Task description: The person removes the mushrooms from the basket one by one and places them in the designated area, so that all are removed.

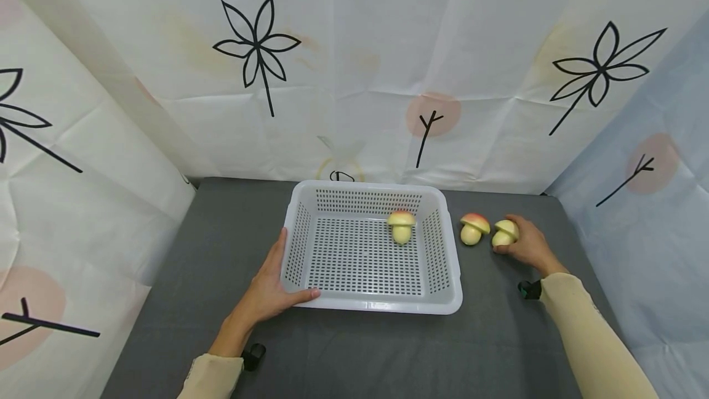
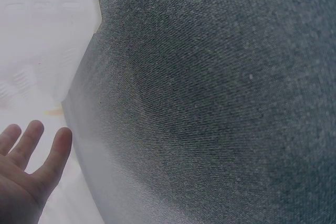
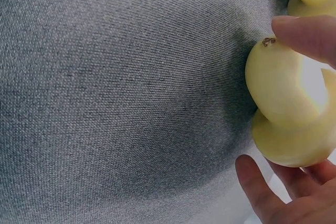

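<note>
Grey table (image 1: 388, 350) with white basket (image 1: 376, 305), red-topped mushroom (image 1: 473, 228) alongside.

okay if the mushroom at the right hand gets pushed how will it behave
The mushroom may roll unevenly, given its rounded stem and cap. Its smooth surface could be somewhat slippery. It is probably stiff, as no dents or sagging show.

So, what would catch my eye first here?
Probably the white basket on the grey table, a mushroom-shaped piece inside. To its right, the right hand holds a similar piece beside a red-tinged one. Bold black flower drawings mark the white cloth behind.
</note>
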A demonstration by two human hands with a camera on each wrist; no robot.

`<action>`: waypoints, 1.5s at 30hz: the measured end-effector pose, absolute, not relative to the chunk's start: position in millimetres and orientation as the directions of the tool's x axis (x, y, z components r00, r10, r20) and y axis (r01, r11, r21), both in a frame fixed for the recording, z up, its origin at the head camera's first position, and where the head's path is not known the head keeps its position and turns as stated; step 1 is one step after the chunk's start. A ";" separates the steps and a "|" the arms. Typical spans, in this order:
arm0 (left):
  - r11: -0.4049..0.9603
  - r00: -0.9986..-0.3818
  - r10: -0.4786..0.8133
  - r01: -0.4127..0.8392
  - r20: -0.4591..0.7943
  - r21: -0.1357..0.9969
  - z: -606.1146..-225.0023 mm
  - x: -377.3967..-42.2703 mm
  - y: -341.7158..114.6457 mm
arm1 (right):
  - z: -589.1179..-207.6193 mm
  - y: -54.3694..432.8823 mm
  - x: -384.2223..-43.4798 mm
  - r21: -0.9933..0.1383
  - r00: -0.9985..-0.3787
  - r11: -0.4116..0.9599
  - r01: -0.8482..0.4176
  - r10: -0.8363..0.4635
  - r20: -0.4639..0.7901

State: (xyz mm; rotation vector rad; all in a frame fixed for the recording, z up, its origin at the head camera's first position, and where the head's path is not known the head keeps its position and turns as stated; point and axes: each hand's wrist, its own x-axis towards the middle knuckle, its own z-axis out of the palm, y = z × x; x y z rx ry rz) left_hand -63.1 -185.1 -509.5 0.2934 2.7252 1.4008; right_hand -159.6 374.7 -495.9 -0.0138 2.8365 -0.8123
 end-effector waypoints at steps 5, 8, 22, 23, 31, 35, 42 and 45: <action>0.556 -0.981 0.193 0.128 0.023 0.821 -507.4 -62.0 -184.9 | -495.2 374.9 -158.5 -0.531 -0.980 0.846 0.047 -0.065 -0.190; 0.557 -0.981 0.191 0.125 0.019 0.821 -507.6 -62.1 -184.7 | -494.9 375.0 -157.8 -0.538 -0.979 0.842 0.050 -0.065 -0.193; 0.555 -0.981 0.193 0.130 0.025 0.821 -508.0 -63.2 -184.5 | -492.0 374.2 -156.4 -0.532 -0.980 0.844 0.064 -0.048 -0.195; 0.556 -0.981 0.193 0.129 0.024 0.821 -508.0 -63.2 -184.5 | -491.5 374.3 -156.4 -0.530 -0.980 0.845 0.064 -0.047 -0.192; 0.554 -0.981 0.193 0.136 0.032 0.821 -508.3 -63.1 -184.4 | -483.4 374.0 -157.1 -0.514 -0.986 0.857 0.031 -0.057 -0.155; 0.555 -0.980 0.194 0.139 0.034 0.820 -508.5 -63.3 -184.6 | -477.7 372.7 -158.1 -0.505 -0.989 0.863 -0.002 -0.078 -0.129; 0.558 -0.981 0.189 0.135 0.033 0.819 -508.0 -63.3 -184.7 | -466.2 365.6 -158.6 -0.518 -0.988 0.855 -0.018 -0.096 -0.124; 0.559 -0.981 0.189 0.136 0.034 0.818 -508.0 -63.4 -184.5 | -461.6 361.7 -159.0 -0.519 -0.987 0.854 -0.031 -0.107 -0.116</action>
